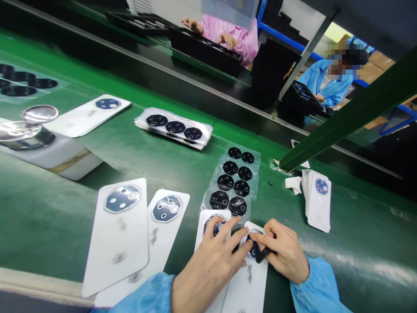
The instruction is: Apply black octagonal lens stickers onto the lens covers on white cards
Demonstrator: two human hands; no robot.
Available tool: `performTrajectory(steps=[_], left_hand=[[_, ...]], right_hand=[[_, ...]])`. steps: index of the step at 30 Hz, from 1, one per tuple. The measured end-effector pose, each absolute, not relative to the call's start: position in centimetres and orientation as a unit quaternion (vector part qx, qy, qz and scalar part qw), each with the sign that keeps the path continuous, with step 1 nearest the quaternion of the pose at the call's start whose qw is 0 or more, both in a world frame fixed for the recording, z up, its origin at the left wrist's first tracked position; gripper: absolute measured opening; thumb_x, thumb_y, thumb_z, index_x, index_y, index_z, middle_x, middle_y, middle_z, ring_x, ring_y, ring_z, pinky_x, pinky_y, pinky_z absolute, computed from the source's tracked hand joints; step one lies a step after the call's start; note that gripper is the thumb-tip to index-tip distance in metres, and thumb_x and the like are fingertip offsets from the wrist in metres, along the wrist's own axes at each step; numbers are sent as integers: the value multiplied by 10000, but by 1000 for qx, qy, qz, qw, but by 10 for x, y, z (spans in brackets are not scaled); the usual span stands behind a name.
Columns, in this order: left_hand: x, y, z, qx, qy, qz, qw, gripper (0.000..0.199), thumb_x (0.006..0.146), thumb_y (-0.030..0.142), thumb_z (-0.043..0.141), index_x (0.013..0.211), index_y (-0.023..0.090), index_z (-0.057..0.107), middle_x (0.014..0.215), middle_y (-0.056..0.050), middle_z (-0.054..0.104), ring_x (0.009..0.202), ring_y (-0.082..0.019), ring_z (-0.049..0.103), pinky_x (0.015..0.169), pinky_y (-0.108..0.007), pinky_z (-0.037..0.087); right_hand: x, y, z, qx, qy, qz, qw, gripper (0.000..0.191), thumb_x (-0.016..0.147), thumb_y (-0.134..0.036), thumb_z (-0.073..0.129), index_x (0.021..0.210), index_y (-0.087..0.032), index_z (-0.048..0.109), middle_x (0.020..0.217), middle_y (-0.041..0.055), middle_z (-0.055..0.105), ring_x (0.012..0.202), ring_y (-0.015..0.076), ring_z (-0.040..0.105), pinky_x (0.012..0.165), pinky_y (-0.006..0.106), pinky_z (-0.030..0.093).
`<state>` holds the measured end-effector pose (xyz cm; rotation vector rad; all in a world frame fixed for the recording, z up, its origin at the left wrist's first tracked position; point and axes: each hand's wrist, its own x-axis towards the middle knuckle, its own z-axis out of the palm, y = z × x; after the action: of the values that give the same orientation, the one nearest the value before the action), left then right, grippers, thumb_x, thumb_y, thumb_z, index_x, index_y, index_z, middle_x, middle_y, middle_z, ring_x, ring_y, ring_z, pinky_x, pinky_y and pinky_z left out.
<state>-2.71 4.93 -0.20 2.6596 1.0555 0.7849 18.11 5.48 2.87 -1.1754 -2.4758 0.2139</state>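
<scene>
Right now, the work looks partly done, but the count of what is left is hard to know. The left hand [211, 263] has its fingers spread wide over two white cards [246, 289], and it does not seem to grip anything. The right hand [288, 250] is pinching a small black thing [262, 254] on the dark patch [253, 248] of the right-hand card. Both of these cards are just in front of the person, with their dark patches partly under the fingers, so I cannot tell if they are finished. Looking out from the hands, two more cards [117, 243] lie at 9 o'clock, one partly on the other, each with a shiny dark patch and round spots. A pile of cards [317, 202] sits at 2 o'clock, and more cards [81, 121] are at 10 o'clock. Near 12 o'clock, a clear sheet [225, 181] has eight black stickers showing, so there seem to be plenty left. A thick stack of sheets [174, 127] at 11 o'clock has black stickers too. Some cards on the green table [163, 167] have little gray marks like writing, but they are too blurry to read. No brand name can be read.
</scene>
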Motion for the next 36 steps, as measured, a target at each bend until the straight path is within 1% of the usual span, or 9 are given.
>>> performTrajectory(steps=[8, 13, 15, 18, 21, 24, 27, 32, 36], left_hand=[[-27, 50, -2, 894, 356, 257, 88, 312, 860, 365, 627, 1137, 241, 549, 1182, -16, 604, 1186, -275, 455, 957, -481, 216], [-27, 49, -3, 893, 354, 265, 86, 309, 855, 357, 634, 1130, 242, 553, 1169, -17, 610, 1184, -273, 456, 951, -476, 220], [-27, 49, -4, 891, 354, 269, 86, 302, 849, 360, 640, 1113, 237, 559, 1164, -11, 614, 1180, -270, 458, 946, -474, 223], [-27, 49, -5, 890, 356, 273, 84, 295, 840, 366, 650, 1093, 239, 565, 1178, -9, 612, 1181, -270, 454, 941, -477, 227], [-26, 49, -5, 888, 360, 273, 81, 295, 825, 357, 666, 1082, 248, 571, 1178, -12, 610, 1174, -274, 460, 938, -479, 240], [-27, 50, -1, 886, 365, 271, 88, 307, 833, 351, 655, 1109, 251, 564, 1176, -16, 611, 1161, -271, 470, 934, -473, 255], [-29, 52, 6, 888, 363, 261, 104, 301, 862, 331, 621, 1139, 237, 553, 1156, -28, 625, 1149, -277, 479, 923, -465, 269], [-30, 57, 16, 892, 349, 255, 131, 240, 872, 291, 607, 1100, 226, 569, 1135, -16, 635, 1126, -266, 495, 881, -429, 303], [-30, 58, 15, 890, 342, 264, 146, 251, 882, 281, 592, 1125, 229, 554, 1145, -13, 637, 1128, -260, 491, 873, -425, 298]], right_hand=[[182, 54, 28, -416, -888, 66, 183, 268, 871, -107, 445, 951, -189, 688, 708, 5, 423, 594, 125, 407, 528, 241, 322], [181, 54, 29, -413, -888, 64, 191, 263, 869, -96, 453, 950, -192, 684, 701, 4, 416, 593, 128, 393, 522, 243, 320], [183, 54, 29, -423, -877, 100, 203, 269, 872, -99, 461, 987, -209, 678, 714, 0, 413, 599, 125, 411, 522, 239, 334], [186, 57, 28, -453, -835, 196, 244, 259, 884, -154, 496, 1098, -212, 632, 756, 4, 439, 632, 127, 463, 538, 236, 395], [190, 59, 29, -477, -801, 225, 283, 252, 892, -206, 509, 1124, -192, 606, 755, 7, 461, 630, 136, 475, 530, 251, 417], [191, 57, 31, -477, -799, 212, 299, 198, 899, -202, 499, 1040, -183, 637, 738, 13, 480, 624, 139, 493, 518, 259, 405], [192, 50, 33, -478, -802, 201, 297, 179, 899, -175, 485, 991, -179, 638, 743, 18, 483, 622, 136, 502, 516, 258, 402], [192, 37, 29, -472, -841, 117, 236, 250, 870, -110, 465, 1025, -197, 641, 753, 16, 456, 623, 130, 470, 523, 246, 383], [189, 33, 27, -464, -858, 54, 213, 328, 820, -54, 466, 1053, -196, 648, 729, 12, 454, 612, 131, 446, 523, 237, 358]])
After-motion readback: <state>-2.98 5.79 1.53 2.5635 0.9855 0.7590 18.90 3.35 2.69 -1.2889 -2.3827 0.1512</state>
